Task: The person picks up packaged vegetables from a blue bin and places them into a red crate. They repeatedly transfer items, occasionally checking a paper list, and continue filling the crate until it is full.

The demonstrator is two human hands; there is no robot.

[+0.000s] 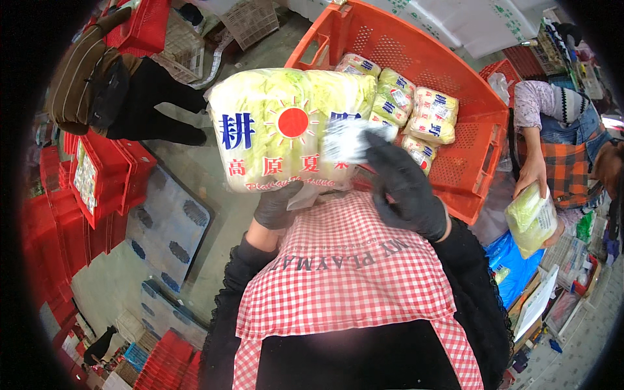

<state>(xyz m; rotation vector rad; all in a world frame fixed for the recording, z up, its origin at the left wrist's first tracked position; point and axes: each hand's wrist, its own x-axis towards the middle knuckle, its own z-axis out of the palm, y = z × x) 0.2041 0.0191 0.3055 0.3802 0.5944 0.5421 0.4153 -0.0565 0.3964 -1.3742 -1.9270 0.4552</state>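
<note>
My left hand (279, 208), in a black glove, grips the lower edge of a clear printed bag of pale green cabbages (292, 131) held up in front of me. The bag bears a red sun and large characters. At its right side my right hand (407, 190), gloved too, has a white label (347, 140) at its fingertips. The label is blurred and overlaps the bag's face; whether it is stuck down I cannot tell. Behind the bag, an orange-red plastic crate (468, 161) contains several similar cabbage packs (434, 114).
To the right, a co-worker (560, 141) holds another cabbage pack (531, 219) above a blue plastic sheet (512, 263). Another person (92, 83) stands at the upper left. Stacked red crates (109, 180) and a blue-grey pallet (168, 219) are on the left floor.
</note>
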